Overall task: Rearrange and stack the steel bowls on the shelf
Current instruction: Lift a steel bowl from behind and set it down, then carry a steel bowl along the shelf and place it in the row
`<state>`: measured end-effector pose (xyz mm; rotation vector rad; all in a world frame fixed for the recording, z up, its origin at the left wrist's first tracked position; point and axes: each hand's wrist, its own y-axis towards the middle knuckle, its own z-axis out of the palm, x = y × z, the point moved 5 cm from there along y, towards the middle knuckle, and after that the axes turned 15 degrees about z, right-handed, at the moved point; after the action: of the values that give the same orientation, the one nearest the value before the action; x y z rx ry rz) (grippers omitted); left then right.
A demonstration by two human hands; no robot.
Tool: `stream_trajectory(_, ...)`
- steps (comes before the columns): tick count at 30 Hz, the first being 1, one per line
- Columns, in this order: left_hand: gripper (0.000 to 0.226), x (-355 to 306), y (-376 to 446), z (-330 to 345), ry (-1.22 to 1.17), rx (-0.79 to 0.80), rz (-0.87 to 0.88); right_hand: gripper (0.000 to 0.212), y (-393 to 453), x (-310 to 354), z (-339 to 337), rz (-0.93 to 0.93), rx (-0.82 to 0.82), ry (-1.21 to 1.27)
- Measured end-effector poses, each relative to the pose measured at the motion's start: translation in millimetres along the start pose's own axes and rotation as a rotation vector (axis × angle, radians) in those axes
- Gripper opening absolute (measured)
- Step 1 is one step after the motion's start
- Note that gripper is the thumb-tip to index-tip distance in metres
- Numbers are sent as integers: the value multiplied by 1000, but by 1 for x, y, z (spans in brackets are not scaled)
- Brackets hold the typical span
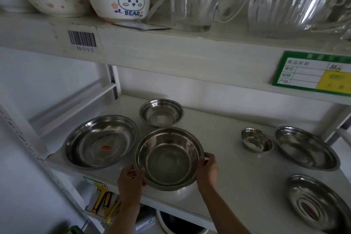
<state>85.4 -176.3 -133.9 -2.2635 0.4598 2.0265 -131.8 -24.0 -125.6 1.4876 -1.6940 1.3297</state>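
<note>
Task looks only at its start: both hands, left hand [131, 178] & right hand [208, 169], grip opposite rim sides of the middle bowl [168, 158] at the shelf [237, 176] front edge, w/ five other steel bowls apart, none stacked.

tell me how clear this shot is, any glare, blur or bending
Head view: wide-angle bending bows the upper shelf edge and stretches the corners; the held bowl between left hand and right hand is fairly sharp, with soft reflections; the green label at right is blurred.
</note>
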Motion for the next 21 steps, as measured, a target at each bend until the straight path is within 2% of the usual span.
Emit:
stream_trajectory(5, 23, 5, 6, -5, -14, -12, -53, 16, 6, 2, -2, 26, 17, 13)
stream_trajectory(11, 11, -39, 18, -15, 108, -89, 167, 26, 7, 15, -7, -66, -67, -14)
stream_trajectory(13, 7, -50, 29, -10, 88, -64, 196, 26, 11, 26, -6, -106, -88, -19)
stream_trajectory(16, 14, -63, 54, 3, 53, -17, 209, 26, 16, 47, -1, -157, -111, -51)
stream_trajectory(21, 14, -90, 107, 28, 129, 73, 225, 31, 25, 87, 14, -235, -95, -195)
